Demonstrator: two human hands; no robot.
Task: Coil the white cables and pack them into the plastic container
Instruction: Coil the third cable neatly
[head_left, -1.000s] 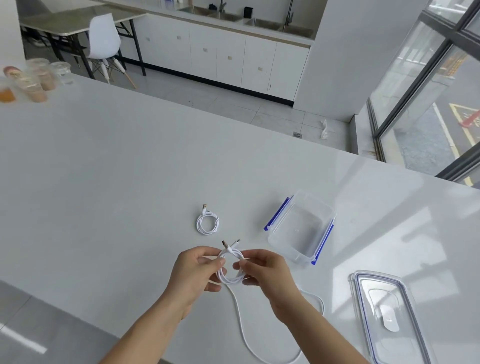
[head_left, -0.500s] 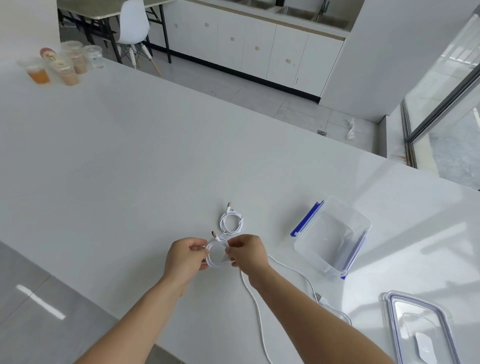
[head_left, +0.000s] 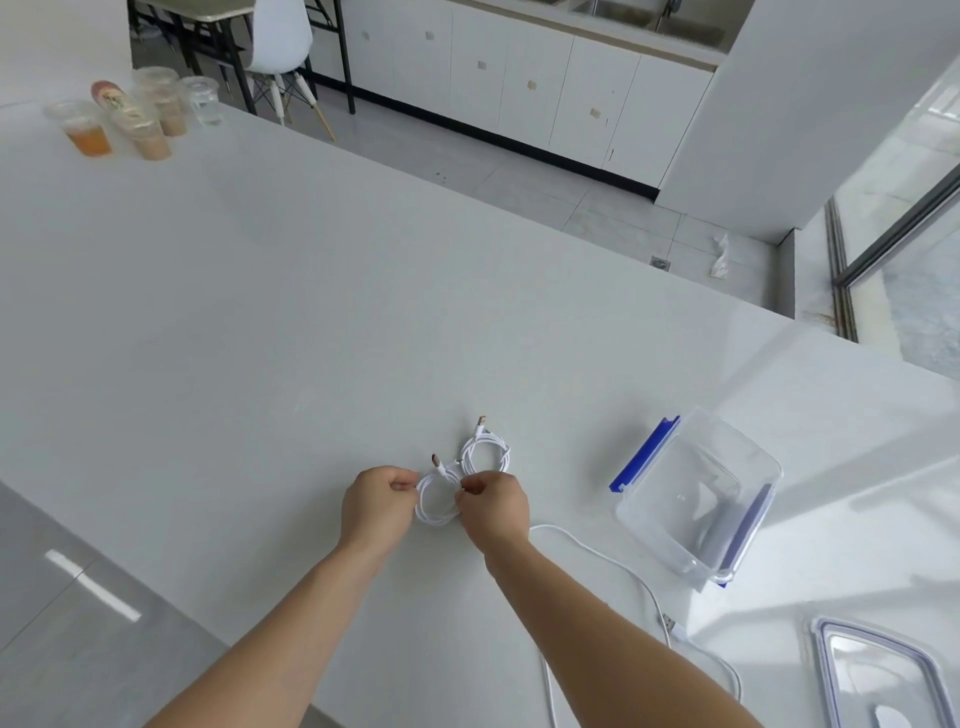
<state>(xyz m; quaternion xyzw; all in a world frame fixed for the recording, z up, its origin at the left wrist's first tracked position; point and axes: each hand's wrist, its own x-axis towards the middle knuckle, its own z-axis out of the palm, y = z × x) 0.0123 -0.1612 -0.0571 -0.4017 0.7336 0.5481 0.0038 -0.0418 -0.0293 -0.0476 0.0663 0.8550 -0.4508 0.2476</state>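
Both hands work at the lower centre of the frame. The left hand (head_left: 378, 505) pinches the left side of a small half-made coil (head_left: 435, 512) of white cable and the right hand (head_left: 494, 512) pinches its right side, so each grip is closed on the loop, thumb against fingertips. One plug end sticks up from the top of the loop, and just beyond it, touching or nearly so, a finished coil (head_left: 485, 454) lies flat on the white tabletop (head_left: 260, 322). A loose length (head_left: 610, 558) of white cable runs out from behind the right wrist toward the lower right, where it passes a plug (head_left: 671, 623); whether all of it belongs to the held cable cannot be told. The plastic container (head_left: 660, 535) stands open and empty at centre right, well apart from the hands, and its lid (head_left: 831, 675) lies at the lower right corner. The step in hand appears to be winding, with packing not yet begun. To do it well, the left grip should stay firm on the gathered turns while the right draws in slack and lays each new turn the same size as the last — small enough for the container. The tail should be fed without twisting, and the work held clear of the finished coil so the two do not tangle.
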